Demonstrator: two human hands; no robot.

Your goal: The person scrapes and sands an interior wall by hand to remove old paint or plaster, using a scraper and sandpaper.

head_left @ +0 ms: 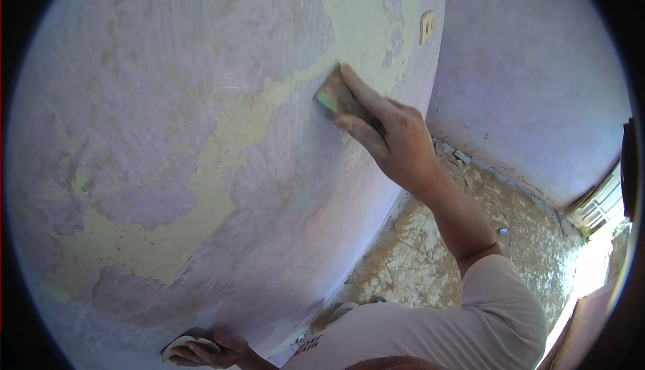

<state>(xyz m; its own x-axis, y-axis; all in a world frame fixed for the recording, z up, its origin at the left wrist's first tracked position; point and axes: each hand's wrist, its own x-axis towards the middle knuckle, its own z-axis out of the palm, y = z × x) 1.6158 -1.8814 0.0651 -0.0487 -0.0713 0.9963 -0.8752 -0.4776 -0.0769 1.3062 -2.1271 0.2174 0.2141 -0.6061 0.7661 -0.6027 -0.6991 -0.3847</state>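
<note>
My right hand grips a small brown block with a green edge and holds it against the wall. Purple paint on this wall is patchy, with pale greenish areas showing between the patches. Low at the bottom left, my left hand is closed on a pale, rounded flat piece, close to the wall's lower part. What that piece is cannot be made out.
A socket plate sits on the wall at the upper right, near the corner with a second purple wall. The floor is stained, with rubble along its edge. Bright light enters by an opening at the right.
</note>
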